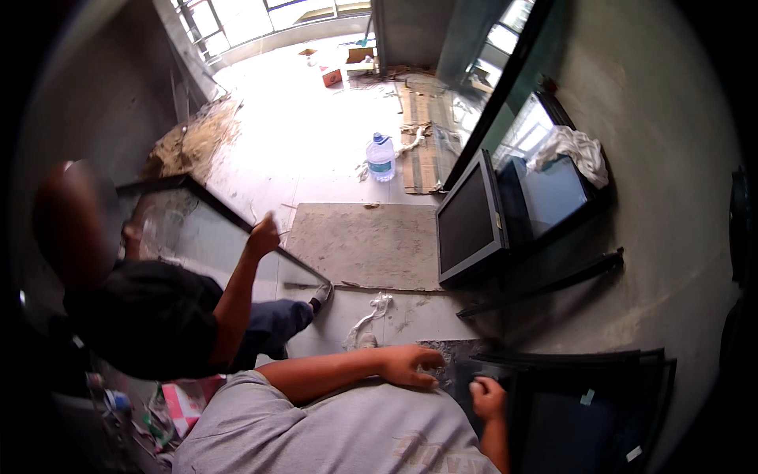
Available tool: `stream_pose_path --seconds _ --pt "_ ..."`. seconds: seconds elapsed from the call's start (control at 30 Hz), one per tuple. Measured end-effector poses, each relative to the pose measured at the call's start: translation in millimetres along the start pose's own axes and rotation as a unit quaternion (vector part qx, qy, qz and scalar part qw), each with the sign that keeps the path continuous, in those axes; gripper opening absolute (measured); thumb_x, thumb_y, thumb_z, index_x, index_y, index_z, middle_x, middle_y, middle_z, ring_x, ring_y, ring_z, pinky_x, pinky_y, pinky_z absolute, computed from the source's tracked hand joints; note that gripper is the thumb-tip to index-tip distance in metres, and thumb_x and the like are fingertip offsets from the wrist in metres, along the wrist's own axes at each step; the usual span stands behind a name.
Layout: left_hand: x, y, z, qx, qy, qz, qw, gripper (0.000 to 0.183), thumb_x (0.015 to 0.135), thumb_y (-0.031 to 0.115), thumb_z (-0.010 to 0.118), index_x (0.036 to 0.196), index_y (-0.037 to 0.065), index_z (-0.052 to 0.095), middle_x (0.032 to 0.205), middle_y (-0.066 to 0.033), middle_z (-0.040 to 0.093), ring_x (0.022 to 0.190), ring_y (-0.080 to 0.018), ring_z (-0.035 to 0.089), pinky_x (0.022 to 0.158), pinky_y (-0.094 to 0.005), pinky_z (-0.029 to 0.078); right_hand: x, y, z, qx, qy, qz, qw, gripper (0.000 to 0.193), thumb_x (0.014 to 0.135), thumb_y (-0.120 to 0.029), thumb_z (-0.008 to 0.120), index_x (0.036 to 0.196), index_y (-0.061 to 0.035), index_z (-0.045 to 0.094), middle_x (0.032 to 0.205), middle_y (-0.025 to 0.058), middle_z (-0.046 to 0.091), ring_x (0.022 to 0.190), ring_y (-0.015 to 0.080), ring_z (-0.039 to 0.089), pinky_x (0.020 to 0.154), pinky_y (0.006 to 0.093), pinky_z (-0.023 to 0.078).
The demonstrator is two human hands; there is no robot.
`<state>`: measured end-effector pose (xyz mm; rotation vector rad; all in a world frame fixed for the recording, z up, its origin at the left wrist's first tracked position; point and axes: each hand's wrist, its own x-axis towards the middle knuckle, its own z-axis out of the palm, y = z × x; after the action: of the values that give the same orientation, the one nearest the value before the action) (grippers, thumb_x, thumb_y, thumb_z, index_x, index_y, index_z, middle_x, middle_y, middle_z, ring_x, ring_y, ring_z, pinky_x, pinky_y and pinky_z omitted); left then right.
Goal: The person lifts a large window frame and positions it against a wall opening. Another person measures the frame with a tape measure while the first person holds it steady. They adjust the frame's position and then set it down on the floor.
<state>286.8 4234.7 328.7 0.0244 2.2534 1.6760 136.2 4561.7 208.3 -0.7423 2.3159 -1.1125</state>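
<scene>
My left hand [414, 366] reaches across in front of my grey shirt, its fingers loosely bent and apart, with nothing visible in them. Close to its right is my right hand [489, 397], fingers curled in. Whether it grips something small is hidden. It is beside a stack of dark panels with black frames [584, 411], which leans at the lower right and bears small pale tags. A dark speckled slab [454, 347] lies just beyond my hands. On the left, a co-worker in black [150, 316] holds a black-framed glass pane [213, 229] upright with both hands.
A cardboard sheet [363, 245] lies on the pale tiles, with a large water bottle [380, 158] beyond it. Framed panels [472, 221] lean along the right wall, a white cloth [572, 150] on one. A black bar [545, 284] and crumpled plastic [367, 320] lie nearer me.
</scene>
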Motion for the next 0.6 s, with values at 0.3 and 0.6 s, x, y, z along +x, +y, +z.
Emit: stream_pose_path --seconds 0.3,0.6 --pt "-98 -109 -53 -0.216 0.173 -0.153 0.949 0.063 0.103 0.039 0.073 0.148 -0.001 0.056 0.142 -0.0209 0.066 0.131 -0.0278 0.063 0.113 -0.0419 0.05 143 -117 53 -0.121 -0.166 -0.024 0.978 0.035 0.092 -0.027 0.078 0.116 -0.0015 0.077 0.107 0.0174 0.08 0.099 0.0276 0.078 0.091 0.0386 0.06" --pt "-220 -254 -55 -0.226 0.239 -0.318 0.889 0.05 0.099 0.04 0.073 0.128 0.0 0.073 0.118 -0.0119 0.075 0.107 -0.0196 0.069 0.095 -0.0354 0.054 200 -187 139 -0.139 -0.214 -0.001 0.967 0.037 0.095 -0.029 0.076 0.117 0.0 0.076 0.109 0.0188 0.08 0.101 0.0279 0.078 0.092 0.0386 0.06"
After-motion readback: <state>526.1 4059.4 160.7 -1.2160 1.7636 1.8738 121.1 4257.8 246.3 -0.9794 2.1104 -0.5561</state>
